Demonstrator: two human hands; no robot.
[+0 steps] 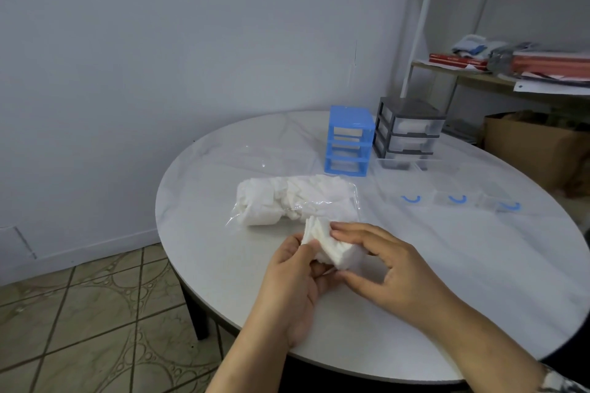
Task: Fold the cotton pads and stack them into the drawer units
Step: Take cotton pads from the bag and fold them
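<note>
Both hands, left hand (295, 277) and right hand (388, 268), grip one wad of cotton pads (329, 246) near the surface's (447, 265) front edge. Behind lie one bag of pads (287, 199), two drawer units, blue (349, 140) and grey (408, 128), and three loose clear drawers (453, 198).

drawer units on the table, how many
2: the blue drawer unit stands at the table's far side, and the grey drawer unit is just right of it. Several clear drawers lie pulled out on the table.

No text, label, brand or number can be read anywhere. The red books (457, 60) on the shelf (479, 76) carry faint marks on their spines. Those marks are too blurred to make out.
</note>
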